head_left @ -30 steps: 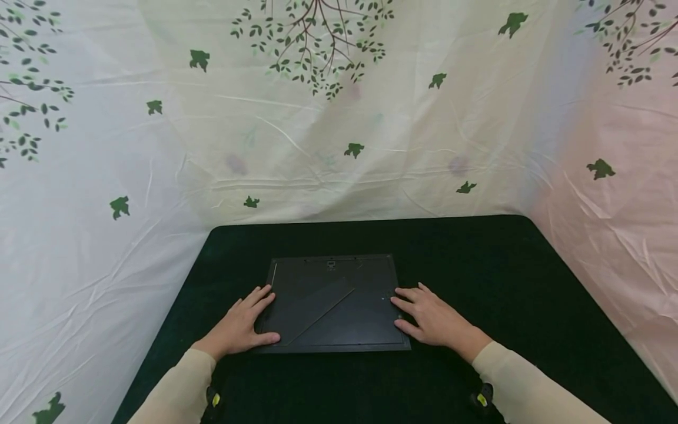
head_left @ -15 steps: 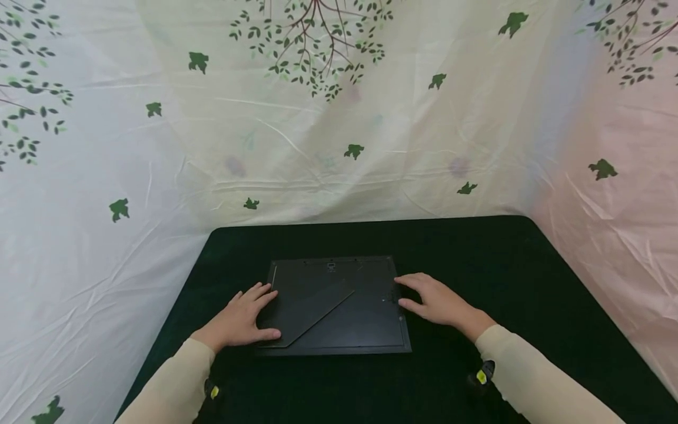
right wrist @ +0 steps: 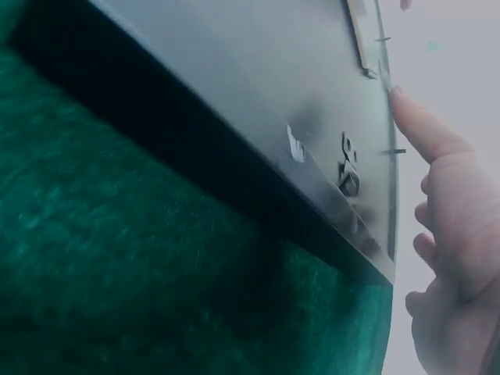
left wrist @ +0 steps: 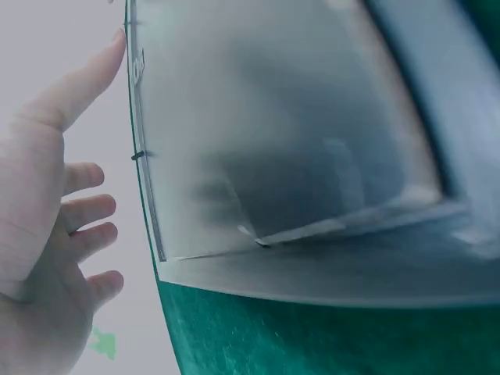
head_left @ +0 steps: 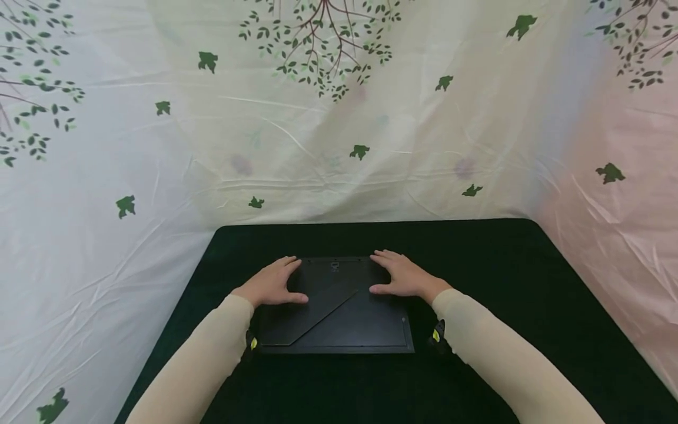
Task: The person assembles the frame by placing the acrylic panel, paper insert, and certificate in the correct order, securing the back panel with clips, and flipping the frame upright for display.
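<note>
A black picture frame (head_left: 365,330) lies back side up before me, its flat stand flap (head_left: 312,309) showing a slanted edge. A small metal hanger (head_left: 335,267) sits near its far edge. My left hand (head_left: 272,284) is over the far left corner, thumb and fingers spread. Over the far right corner is my right hand (head_left: 405,275), its thumb apart from extended fingers. Neither hand grips the frame; whether they touch it is hard to tell. In the right wrist view, a metal fitting (right wrist: 349,168) shows on the back near the side edge.
A dark green cloth (head_left: 471,259) covers the table under the frame. Behind and on both sides hangs a pale curtain (head_left: 318,176) printed with leaves and branches. Each wrist wears a dark strap with a yellow mark.
Both hands have left the frame's side edges and moved inward and away from me over its far corners. The frame has stayed about where it was.
</note>
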{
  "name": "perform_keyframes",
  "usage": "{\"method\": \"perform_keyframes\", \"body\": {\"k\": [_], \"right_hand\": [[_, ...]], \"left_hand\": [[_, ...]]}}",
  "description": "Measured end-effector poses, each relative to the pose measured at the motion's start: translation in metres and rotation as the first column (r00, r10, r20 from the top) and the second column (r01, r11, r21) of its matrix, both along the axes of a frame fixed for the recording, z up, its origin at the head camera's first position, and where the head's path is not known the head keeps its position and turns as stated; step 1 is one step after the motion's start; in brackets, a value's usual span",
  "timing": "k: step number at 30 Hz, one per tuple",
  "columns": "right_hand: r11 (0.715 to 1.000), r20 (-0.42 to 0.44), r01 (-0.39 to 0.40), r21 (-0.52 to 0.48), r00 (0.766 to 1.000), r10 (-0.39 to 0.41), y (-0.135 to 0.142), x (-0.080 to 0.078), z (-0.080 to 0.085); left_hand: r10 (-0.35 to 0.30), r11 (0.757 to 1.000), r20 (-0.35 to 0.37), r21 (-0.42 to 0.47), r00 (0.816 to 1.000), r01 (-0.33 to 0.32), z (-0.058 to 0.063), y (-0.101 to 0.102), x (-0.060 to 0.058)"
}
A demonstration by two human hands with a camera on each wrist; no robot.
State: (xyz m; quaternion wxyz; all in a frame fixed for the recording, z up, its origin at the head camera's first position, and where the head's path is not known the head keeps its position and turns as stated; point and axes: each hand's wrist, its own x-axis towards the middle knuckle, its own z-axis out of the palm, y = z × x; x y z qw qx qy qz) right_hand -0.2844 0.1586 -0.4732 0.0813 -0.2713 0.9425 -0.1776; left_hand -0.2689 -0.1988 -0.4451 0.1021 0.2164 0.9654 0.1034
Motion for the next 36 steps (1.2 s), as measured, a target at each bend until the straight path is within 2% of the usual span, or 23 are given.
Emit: {"method": "perform_keyframes", "body": {"k": [4,8,14,19,24,36], "right_hand": [[0.998,0.023,0.003,0.064,1.000,-0.004,-0.003,-0.002,-0.003],[0.993,0.043,0.017,0.116,0.999,-0.023,-0.002,-0.004,-0.007],[0.994,0.094,0.021,0.111,0.995,-0.032,0.001,-0.004,-0.011],[0.999,0.122,0.026,0.027,0.992,-0.029,0.002,-0.005,-0.017],[0.999,0.135,0.024,-0.029,0.991,-0.020,0.002,-0.007,-0.023],[0.998,0.155,0.051,-0.037,0.987,-0.045,0.001,-0.008,-0.024]], "left_hand": [[0.024,0.999,0.035,0.022,0.999,-0.025,-0.004,0.007,-0.017],[0.034,0.999,0.064,0.039,0.997,-0.037,-0.009,0.012,-0.024],[0.013,0.999,0.063,0.051,0.998,-0.016,-0.017,0.014,-0.028],[0.011,0.998,0.046,0.055,0.999,-0.014,-0.021,0.015,-0.028],[0.016,0.998,0.042,0.067,0.999,-0.018,-0.021,0.014,-0.029],[0.034,0.996,0.048,0.085,0.998,-0.038,-0.021,0.013,-0.034]]}}
